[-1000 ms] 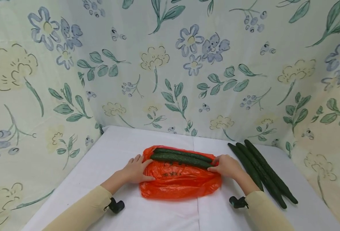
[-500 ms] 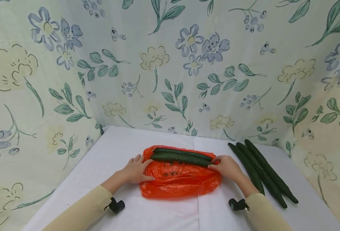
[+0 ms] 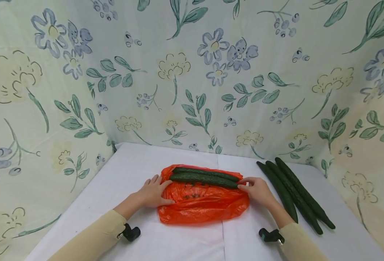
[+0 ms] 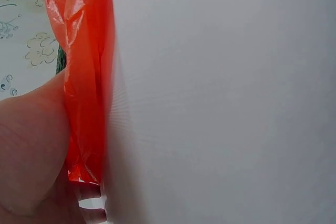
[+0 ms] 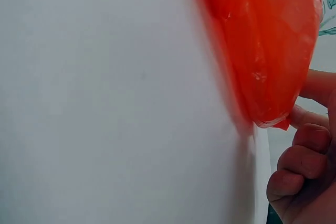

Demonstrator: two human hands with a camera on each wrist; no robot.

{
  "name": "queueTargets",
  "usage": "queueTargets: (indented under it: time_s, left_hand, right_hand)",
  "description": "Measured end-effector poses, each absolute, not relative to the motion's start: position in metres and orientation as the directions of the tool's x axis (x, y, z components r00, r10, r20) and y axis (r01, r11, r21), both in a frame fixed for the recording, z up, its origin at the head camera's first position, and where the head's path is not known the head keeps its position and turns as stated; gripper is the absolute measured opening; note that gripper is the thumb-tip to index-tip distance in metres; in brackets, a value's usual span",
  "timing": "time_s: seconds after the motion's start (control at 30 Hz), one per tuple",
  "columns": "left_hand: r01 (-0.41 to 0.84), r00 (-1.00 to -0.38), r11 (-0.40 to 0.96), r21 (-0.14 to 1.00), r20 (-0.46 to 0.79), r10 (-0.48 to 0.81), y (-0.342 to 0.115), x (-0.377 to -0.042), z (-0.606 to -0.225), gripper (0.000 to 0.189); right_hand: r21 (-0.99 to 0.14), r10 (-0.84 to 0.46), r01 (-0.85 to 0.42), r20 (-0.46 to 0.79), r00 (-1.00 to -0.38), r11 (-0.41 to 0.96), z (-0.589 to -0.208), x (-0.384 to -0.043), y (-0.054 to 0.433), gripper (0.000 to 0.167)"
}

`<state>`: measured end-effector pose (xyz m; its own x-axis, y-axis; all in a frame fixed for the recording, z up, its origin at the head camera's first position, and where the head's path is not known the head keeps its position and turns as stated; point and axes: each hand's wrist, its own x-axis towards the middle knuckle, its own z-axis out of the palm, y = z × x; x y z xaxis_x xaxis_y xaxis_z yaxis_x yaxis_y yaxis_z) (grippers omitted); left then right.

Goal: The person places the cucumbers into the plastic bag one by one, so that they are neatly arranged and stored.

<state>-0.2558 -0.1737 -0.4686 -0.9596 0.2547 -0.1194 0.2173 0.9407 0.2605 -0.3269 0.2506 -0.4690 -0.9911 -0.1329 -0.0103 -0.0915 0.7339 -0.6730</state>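
An orange-red plastic bag (image 3: 205, 212) lies on the table, with two long dark green cucumbers, a front one (image 3: 203, 178) and a rear one (image 3: 208, 173), lying side by side along its far part. My left hand (image 3: 151, 193) rests on the bag's left end, fingers spread and thumb along the near side. At the opposite end, my right hand (image 3: 257, 190) pinches the bag's edge by the cucumber tips, thumb and forefinger at the plastic. Its other fingers (image 5: 302, 161) are curled in the right wrist view. The left wrist view shows the bag's side (image 4: 86, 87) against the palm.
Three more cucumbers (image 3: 296, 194) lie slanted on the right of the white-covered table (image 3: 136, 156), close to my right forearm. Floral cloth (image 3: 192, 90) hangs behind and at both sides. Dark wrist cameras, left (image 3: 131, 232) and right (image 3: 270, 235), stick out below the cuffs.
My right hand has shifted slightly right and its thumb has slid off the front cucumber's end toward the bag's edge. The left hand and the cucumbers have stayed put.
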Motion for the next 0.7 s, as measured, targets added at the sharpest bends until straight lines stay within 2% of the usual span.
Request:
queueTargets:
  time_s: [0.7]
  left_hand:
    - [0.257, -0.952, 0.925, 0.28, -0.093, 0.292, -0.175, -0.255, -0.467, 0.089]
  right_hand:
    - [-0.775, 0.109, 0.021, 0.062, -0.992, 0.632, -0.457, -0.288, 0.293, 0.049]
